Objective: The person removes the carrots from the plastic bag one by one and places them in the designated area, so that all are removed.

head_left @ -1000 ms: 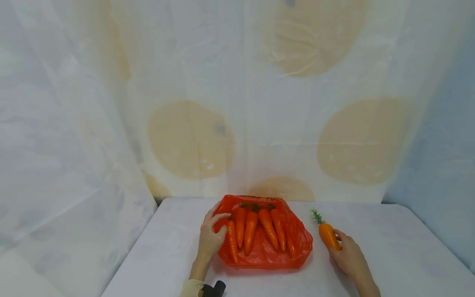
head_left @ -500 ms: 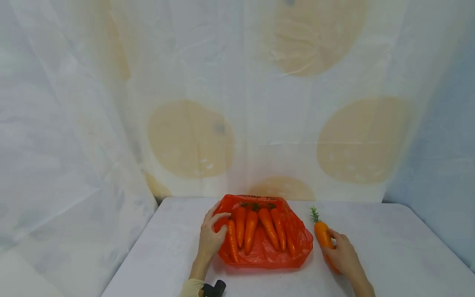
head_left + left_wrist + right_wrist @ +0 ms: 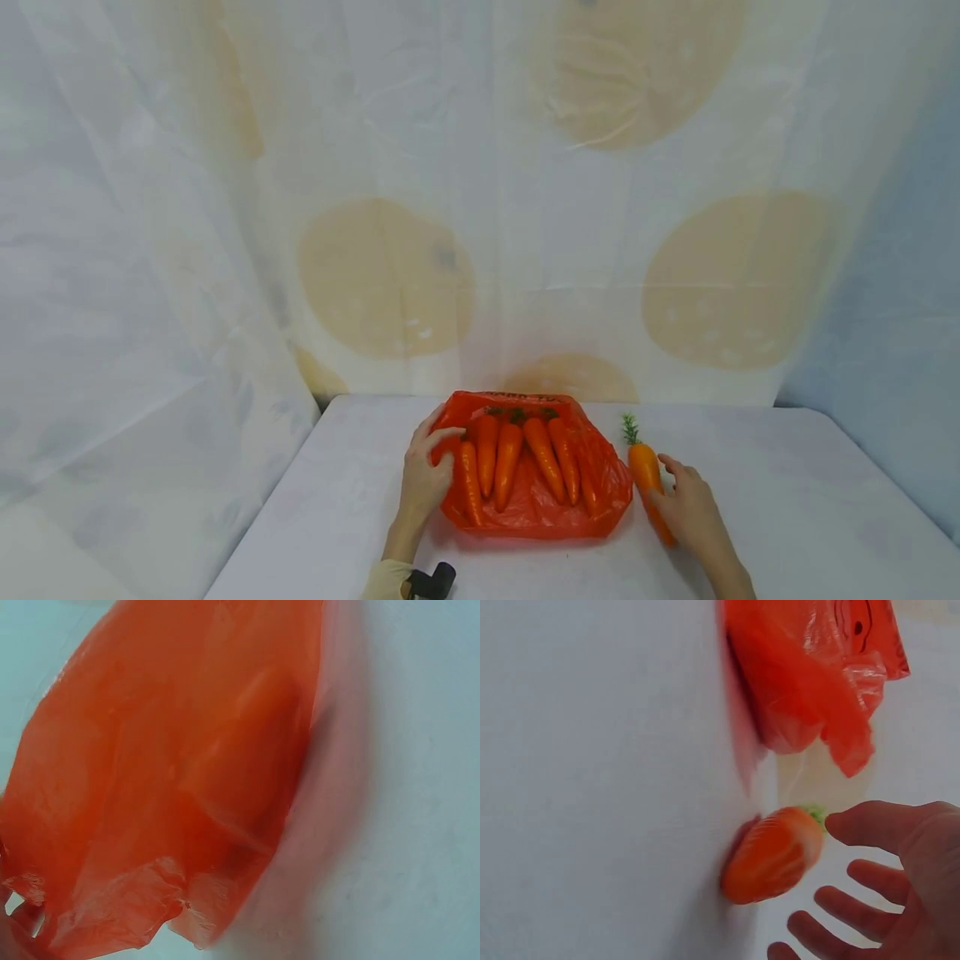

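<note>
In the head view, a red plastic bag (image 3: 540, 518) lies with its mouth wide, and several orange carrots (image 3: 507, 467) with dark green tops rest in it. My left hand (image 3: 426, 479) holds the bag's left edge with curled fingers; in the left wrist view the red plastic (image 3: 112, 765) hides most of that hand. Right of the bag, a single carrot (image 3: 643, 468) with a leafy green top lies on the table. Over its right side hovers my right hand (image 3: 692, 512). From the right wrist, its spread fingers (image 3: 862, 911) appear apart from the carrot (image 3: 772, 859).
A white table (image 3: 337, 475) carries everything. Behind it hangs a white sheet (image 3: 555, 233) with large tan spots, and more sheeting (image 3: 142, 358) closes off the left side. A black strap device (image 3: 433, 579) sits on the left wrist.
The single carrot has come left toward the bag with its top turned upright, carried by my right hand. Those fingers have since loosened from it. My left hand stays at the bag.
</note>
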